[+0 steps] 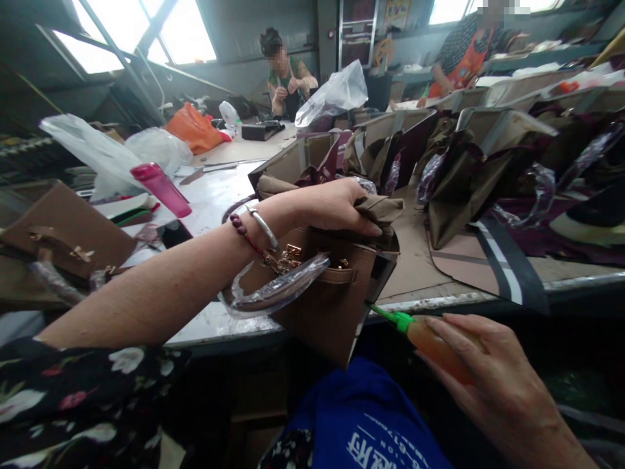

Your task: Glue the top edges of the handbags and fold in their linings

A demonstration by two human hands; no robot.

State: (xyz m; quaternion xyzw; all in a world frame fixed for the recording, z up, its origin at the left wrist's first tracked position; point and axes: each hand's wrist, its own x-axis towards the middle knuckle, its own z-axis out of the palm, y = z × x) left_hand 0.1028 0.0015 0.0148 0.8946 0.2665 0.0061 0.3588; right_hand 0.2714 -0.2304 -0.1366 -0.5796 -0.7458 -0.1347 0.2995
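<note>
My left hand (336,207) grips the top of a brown leather handbag (328,306) at the near table edge, fingers closed over its folded flap. The bag's handle (280,292) is wrapped in clear plastic, and gold hardware shows beside it. My right hand (493,384) holds a small orange squeeze bottle (434,344) with a green nozzle (396,319). The nozzle tip touches the bag's lower right edge.
Another brown handbag (68,234) lies at the left, next to a pink bottle (161,189). A row of unfinished olive and maroon bags (454,169) stands at the right. Two people work at the far end. Plastic bags (336,91) and an orange bag (193,127) lie on the table (219,195).
</note>
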